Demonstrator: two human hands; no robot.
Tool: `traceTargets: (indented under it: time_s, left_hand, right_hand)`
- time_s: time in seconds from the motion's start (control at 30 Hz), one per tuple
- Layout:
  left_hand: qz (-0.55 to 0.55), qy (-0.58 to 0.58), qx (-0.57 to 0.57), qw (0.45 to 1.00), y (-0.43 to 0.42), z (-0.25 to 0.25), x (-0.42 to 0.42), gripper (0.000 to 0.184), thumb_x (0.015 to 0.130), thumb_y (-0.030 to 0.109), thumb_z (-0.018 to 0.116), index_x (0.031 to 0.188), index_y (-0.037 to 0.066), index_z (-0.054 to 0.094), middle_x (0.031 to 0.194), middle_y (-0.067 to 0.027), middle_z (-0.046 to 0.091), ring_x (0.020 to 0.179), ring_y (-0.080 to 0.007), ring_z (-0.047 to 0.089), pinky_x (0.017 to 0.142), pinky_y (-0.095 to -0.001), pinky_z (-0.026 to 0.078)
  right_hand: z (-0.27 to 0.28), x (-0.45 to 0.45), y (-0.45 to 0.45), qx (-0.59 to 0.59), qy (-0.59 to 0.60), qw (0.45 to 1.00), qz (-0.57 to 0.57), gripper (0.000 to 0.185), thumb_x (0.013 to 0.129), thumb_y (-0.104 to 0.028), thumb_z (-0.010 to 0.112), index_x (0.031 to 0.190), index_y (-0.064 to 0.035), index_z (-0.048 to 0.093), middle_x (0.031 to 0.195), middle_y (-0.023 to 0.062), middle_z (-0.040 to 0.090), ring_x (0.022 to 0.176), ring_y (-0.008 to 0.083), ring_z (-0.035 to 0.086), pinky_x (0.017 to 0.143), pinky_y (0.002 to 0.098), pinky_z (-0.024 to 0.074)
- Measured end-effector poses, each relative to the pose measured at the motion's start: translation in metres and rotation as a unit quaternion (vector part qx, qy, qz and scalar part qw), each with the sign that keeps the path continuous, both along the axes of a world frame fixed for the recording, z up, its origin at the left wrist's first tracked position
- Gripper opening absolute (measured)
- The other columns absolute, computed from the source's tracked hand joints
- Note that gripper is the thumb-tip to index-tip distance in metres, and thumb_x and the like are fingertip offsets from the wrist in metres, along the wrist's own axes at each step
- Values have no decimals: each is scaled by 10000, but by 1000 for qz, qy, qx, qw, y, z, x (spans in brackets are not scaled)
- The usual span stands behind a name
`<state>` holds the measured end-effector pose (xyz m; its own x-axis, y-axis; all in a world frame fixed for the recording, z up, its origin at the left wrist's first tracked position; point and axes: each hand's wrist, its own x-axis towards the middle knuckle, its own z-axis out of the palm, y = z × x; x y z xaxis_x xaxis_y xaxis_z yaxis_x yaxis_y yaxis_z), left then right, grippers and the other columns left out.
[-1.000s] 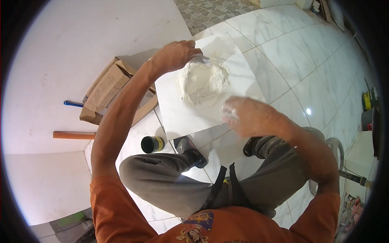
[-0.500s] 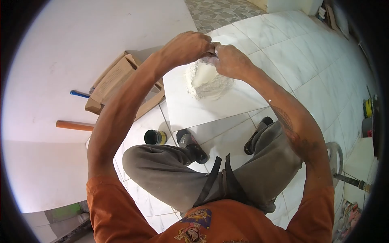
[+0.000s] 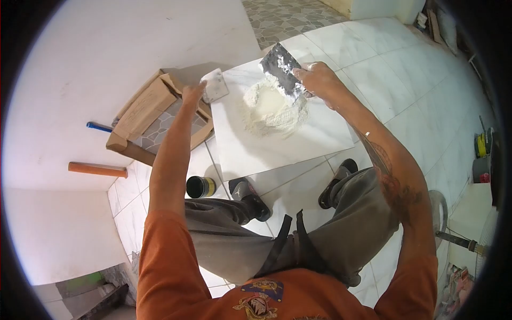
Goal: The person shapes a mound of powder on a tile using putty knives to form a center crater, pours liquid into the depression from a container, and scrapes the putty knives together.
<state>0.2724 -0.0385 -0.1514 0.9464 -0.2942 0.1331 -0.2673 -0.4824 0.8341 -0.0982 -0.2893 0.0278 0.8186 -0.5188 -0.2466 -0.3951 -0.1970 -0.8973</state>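
Note:
On a large white marbled tile [image 3: 240, 154] lies a ring of pale powder [image 3: 289, 120] with a smoother, cream-coloured middle. My right hand [image 3: 320, 84] is closed on a dark rectangular scraper [image 3: 281, 66], which leans over the far right rim of the powder. White powder clings to its blade and to my fingers. To the left, my left hand [image 3: 193, 94] pinches a white, square, flat scraper [image 3: 215, 85] by its edge, above the tile's far left corner. Its fingers are partly hidden, and the scraper is apart from the powder.
An opened cardboard box [image 3: 140, 114] with patterned tiles stands left of the marbled tile. A dark pot [image 3: 200, 187] is near my left foot. An orange tube [image 3: 97, 169] and a blue-ended rod [image 3: 99, 127] lie by the wall. At right is a fan-like round frame [image 3: 438, 213].
My hands, close together above the powder before, have separated. The left moved left and slightly down with the white scraper; the right moved right, and the dark scraper has come into view.

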Motion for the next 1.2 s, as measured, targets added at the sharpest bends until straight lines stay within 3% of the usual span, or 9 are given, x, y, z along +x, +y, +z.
traceTargets:
  time_s: [0.1, 0.13, 0.43, 0.63, 0.73, 0.83, 0.93, 1.07, 1.2]
  left_hand:
    - [149, 221, 43, 963, -8, 29, -52, 450, 740, 348, 797, 905, -33, 622, 829, -99, 632, 634, -200, 558, 525, -355, 432]
    - [122, 260, -22, 958, -2, 9, -37, 398, 724, 318, 825, 823, -1, 609, 755, -56, 582, 538, -146, 472, 432, -323, 348]
    - [18, 354, -92, 931, 0, 61, -46, 174, 812, 141, 727, 884, 30, 615, 841, -68, 608, 747, -163, 587, 619, -294, 504]
    - [-135, 155, 56, 977, -9, 157, -122, 238, 890, 215, 585, 1011, 13, 617, 849, -55, 622, 751, -169, 604, 653, -308, 517]
    - [-230, 43, 93, 968, -14, 189, -159, 285, 895, 227, 560, 1018, -26, 600, 815, -118, 653, 692, -236, 629, 649, -371, 517]
    - [-200, -106, 186, 956, -37, 218, -228, 284, 894, 206, 525, 971, -63, 570, 759, -210, 638, 652, -344, 627, 661, -445, 502]
    - [-255, -201, 119, 938, -53, 216, -271, 292, 894, 206, 501, 944, -77, 553, 782, -281, 607, 703, -442, 604, 696, -497, 484]
    - [-242, -283, 97, 923, -70, 199, -289, 256, 907, 205, 499, 948, -44, 543, 788, -299, 610, 747, -473, 597, 685, -511, 462]
    - [-225, -161, 144, 950, -81, 193, -297, 244, 939, 211, 461, 942, -29, 505, 733, -282, 609, 727, -474, 594, 693, -518, 461]
  right_hand:
    - [-10, -3, -8, 150, -55, 986, -51, 255, 876, -159, 592, 981, 73, 615, 902, 120, 611, 857, 234, 602, 729, 395, 539]
    - [-13, -4, -13, 181, -61, 981, -45, 261, 877, -154, 594, 1010, 70, 604, 919, 120, 615, 860, 229, 607, 755, 394, 531]
    - [-11, -6, -16, 333, -110, 936, -21, 216, 790, -79, 597, 944, 71, 589, 942, 140, 591, 877, 262, 604, 774, 457, 539]
    - [-22, -1, -14, 247, -111, 963, 5, 213, 808, -81, 569, 954, 75, 573, 896, 119, 592, 830, 239, 608, 738, 467, 524]
    - [-29, 7, -4, 166, -96, 981, -27, 215, 801, -95, 541, 910, 86, 582, 841, 136, 599, 772, 245, 612, 687, 437, 519]
    - [-28, 10, 7, 16, -81, 995, -55, 241, 764, -119, 532, 793, 108, 605, 744, 203, 611, 728, 288, 625, 685, 407, 514]
    - [-17, 9, 19, -111, -53, 991, -56, 298, 763, -149, 552, 825, 134, 622, 795, 289, 632, 772, 350, 651, 730, 410, 510]
    - [-3, 13, 41, -110, -39, 990, -76, 311, 775, -165, 558, 859, 123, 638, 861, 316, 640, 862, 394, 655, 778, 414, 506]
    - [-8, 23, 50, -147, -16, 987, -57, 300, 792, -170, 548, 866, 106, 639, 882, 299, 645, 904, 393, 646, 805, 422, 504]
